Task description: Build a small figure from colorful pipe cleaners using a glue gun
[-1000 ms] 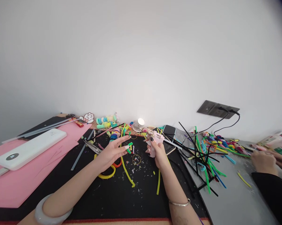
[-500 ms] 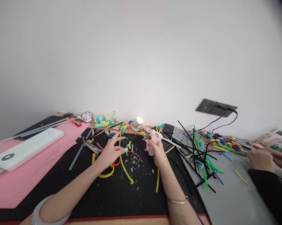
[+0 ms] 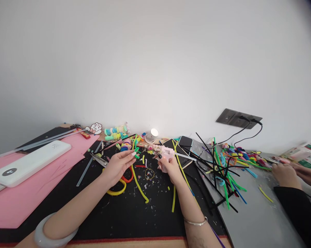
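My right hand [image 3: 168,167] is wrapped round a small pink glue gun [image 3: 167,154] whose nozzle points left. My left hand [image 3: 118,165] pinches a short green pipe-cleaner piece [image 3: 136,152] between its fingertips, just left of the nozzle. Both hands hover over a black mat [image 3: 134,210] strewn with short coloured pipe-cleaner bits and scraps. A long yellow pipe cleaner [image 3: 138,184] and an orange and yellow loop [image 3: 119,187] lie under my left hand. Scissors [image 3: 100,160] lie just left of it.
A white power bank [image 3: 28,163] rests on pink paper [image 3: 21,193] at left. Two phones [image 3: 182,146] lie behind the gun. Black and coloured pipe cleaners [image 3: 222,168] pile on a grey board [image 3: 259,220]. Another person's hands [image 3: 287,175] work at far right. A wall socket [image 3: 238,119] has cables.
My left hand closed from spread fingers into a pinch on a green piece and lifted it toward the glue gun. My right hand tilted the gun's nozzle leftward.
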`<move>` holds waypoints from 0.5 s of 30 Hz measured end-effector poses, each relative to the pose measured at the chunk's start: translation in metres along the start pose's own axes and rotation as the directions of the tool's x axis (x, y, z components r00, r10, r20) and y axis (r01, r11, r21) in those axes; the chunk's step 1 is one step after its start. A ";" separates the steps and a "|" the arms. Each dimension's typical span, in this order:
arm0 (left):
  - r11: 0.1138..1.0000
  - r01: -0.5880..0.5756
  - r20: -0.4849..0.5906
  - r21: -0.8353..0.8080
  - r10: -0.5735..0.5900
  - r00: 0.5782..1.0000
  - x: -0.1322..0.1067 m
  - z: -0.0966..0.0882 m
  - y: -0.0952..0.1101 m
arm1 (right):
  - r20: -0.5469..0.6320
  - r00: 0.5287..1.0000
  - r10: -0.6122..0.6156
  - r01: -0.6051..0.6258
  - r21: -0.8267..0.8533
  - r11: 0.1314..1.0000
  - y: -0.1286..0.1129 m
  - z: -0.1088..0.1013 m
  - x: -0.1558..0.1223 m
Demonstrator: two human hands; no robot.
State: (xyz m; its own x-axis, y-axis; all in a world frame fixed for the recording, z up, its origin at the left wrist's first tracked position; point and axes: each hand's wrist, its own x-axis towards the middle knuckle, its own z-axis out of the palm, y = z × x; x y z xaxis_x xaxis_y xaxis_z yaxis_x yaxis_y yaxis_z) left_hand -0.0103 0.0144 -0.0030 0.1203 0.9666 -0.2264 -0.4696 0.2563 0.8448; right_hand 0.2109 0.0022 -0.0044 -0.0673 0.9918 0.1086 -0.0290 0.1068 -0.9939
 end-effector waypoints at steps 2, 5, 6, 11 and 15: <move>0.996 0.045 -0.008 -0.073 -0.046 0.999 0.000 0.001 0.001 | -0.011 1.000 -0.013 0.012 -0.051 0.999 0.000 0.003 -0.001; 0.988 0.093 -0.013 -0.125 -0.095 0.995 -0.003 0.005 0.004 | -0.042 0.998 -0.039 0.035 -0.092 0.995 0.001 0.007 -0.003; 0.987 0.099 -0.020 -0.129 -0.102 0.995 -0.005 0.007 0.006 | -0.044 0.998 -0.051 0.046 -0.108 0.993 0.001 0.008 -0.004; 0.990 0.077 -0.065 -0.122 -0.086 0.994 -0.009 0.012 0.009 | -0.032 0.987 -0.155 0.145 -0.213 0.966 0.001 0.012 -0.006; 0.990 0.070 -0.066 -0.119 -0.078 0.995 -0.006 0.010 0.006 | 0.003 0.981 -0.193 0.187 -0.257 0.948 -0.001 0.014 -0.008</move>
State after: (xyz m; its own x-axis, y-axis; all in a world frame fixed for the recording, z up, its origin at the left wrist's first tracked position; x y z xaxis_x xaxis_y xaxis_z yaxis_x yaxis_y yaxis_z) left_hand -0.0046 0.0098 0.0082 0.0991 0.9411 -0.3231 -0.5606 0.3211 0.7633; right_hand 0.1973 -0.0063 -0.0043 -0.0633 0.9524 0.2982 0.2162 0.3048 -0.9275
